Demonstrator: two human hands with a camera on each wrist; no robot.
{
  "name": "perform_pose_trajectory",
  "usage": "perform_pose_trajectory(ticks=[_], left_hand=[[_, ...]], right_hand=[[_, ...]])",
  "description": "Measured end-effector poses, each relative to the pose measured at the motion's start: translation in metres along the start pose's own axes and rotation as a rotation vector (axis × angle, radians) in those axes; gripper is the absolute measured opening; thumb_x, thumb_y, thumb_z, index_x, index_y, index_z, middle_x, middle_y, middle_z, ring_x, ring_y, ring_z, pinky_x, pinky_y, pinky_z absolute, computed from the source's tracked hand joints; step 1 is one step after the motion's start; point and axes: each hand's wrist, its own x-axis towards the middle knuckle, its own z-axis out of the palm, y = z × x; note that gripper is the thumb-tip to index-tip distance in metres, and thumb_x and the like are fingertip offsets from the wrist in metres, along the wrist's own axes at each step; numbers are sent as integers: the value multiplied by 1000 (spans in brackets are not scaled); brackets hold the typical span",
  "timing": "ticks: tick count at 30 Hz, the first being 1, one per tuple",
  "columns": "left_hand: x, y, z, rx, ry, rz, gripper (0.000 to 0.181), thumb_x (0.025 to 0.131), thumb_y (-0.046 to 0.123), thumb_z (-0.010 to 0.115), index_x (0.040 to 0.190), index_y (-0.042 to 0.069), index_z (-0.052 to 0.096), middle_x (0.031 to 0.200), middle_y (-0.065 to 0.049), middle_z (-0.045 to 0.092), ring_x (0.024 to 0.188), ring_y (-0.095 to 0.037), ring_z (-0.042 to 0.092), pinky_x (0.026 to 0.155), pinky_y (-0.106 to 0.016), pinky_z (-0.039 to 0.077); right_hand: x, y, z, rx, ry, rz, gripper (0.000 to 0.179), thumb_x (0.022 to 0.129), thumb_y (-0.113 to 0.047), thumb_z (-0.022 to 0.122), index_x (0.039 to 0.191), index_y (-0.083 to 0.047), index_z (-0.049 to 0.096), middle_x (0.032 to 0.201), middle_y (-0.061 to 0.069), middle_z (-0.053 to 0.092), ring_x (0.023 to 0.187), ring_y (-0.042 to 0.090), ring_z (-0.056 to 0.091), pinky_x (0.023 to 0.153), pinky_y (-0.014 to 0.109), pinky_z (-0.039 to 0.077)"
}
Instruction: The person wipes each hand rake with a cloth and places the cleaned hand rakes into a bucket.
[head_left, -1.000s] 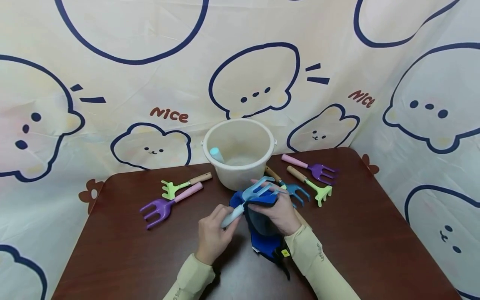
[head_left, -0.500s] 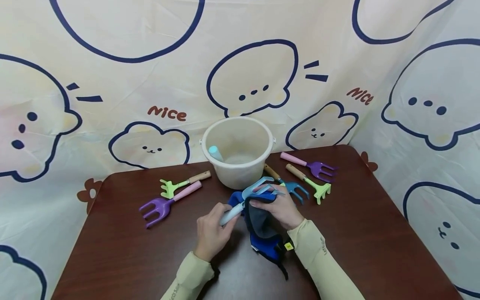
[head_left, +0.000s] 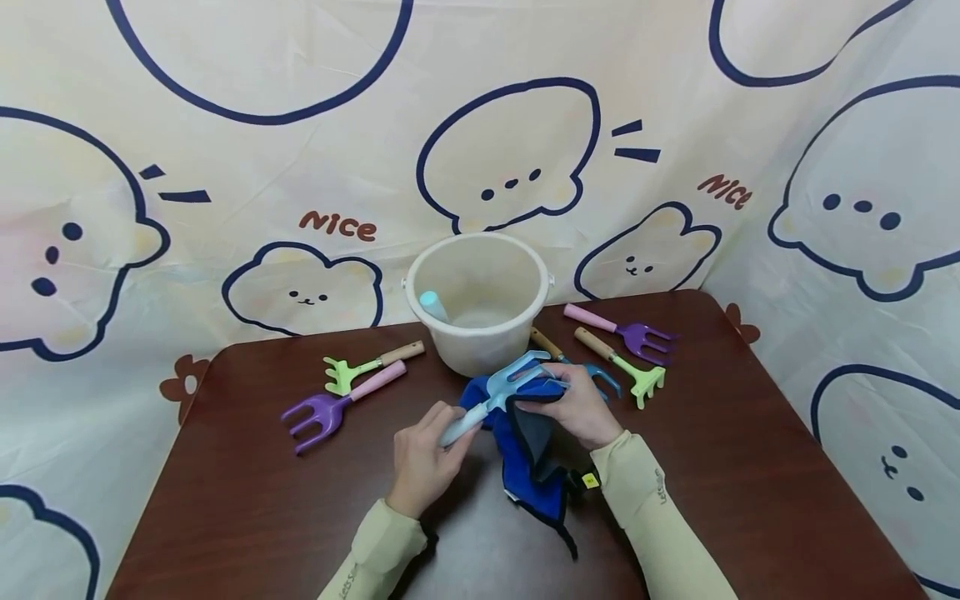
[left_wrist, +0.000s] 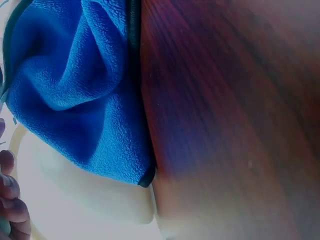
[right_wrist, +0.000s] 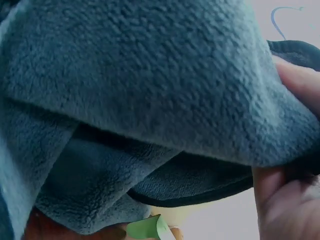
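In the head view my left hand (head_left: 422, 461) grips the white-blue handle of a light blue hand fork (head_left: 497, 393), whose tines point up and right. My right hand (head_left: 581, 408) pinches a cloth (head_left: 528, 479), blue on one side and grey on the other, with a dark edge, right at the tines. The rest of the cloth hangs down toward the table. Its blue side (left_wrist: 75, 90) fills the upper left of the left wrist view, with left fingertips (left_wrist: 10, 190) at the edge. Grey folds (right_wrist: 140, 75) cover most of the right wrist view, beside the right thumb and a finger.
Behind the hands stands a white bucket (head_left: 480, 333) with a light blue handle (head_left: 432, 307) inside. At left lie a green rake (head_left: 341, 377) and a purple fork (head_left: 322, 417). At right are a blue fork (head_left: 607, 379), a green rake (head_left: 647, 383) and another purple fork (head_left: 643, 340).
My right hand has shifted slightly right along the tines, and the cloth's hanging folds have moved, with more blue showing. My left hand keeps its grip on the fork, almost still.
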Motion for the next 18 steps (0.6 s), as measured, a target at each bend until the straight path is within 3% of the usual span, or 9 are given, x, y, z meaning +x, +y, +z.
perform_pose_trajectory(ticks=[4,9,18], left_hand=[[2,-1,-1,15,-11,-1,20,86,21,85,96,15,68,83,2,61,58,-5,53,50,-14,40],[2,-6,-3,30,-2,-3,20,86,20,85,93,13,67,82,2,60,58,-7,52,49,-17,39],[-2,-11,-2,46,16,-11,20,87,19,83,91,12,65,82,1,59,58,-6,50,48,-14,35]], right_hand=[[0,-3,-7,23,16,24,46,86,-1,83,129,2,68,128,16,71,116,27,66,106,46,52],[-1,-5,-14,14,116,12,37,87,2,80,123,0,71,126,14,72,116,28,65,105,44,52],[-5,-9,-6,-308,263,-190,43,84,-4,85,125,-13,73,128,10,73,123,32,67,107,56,50]])
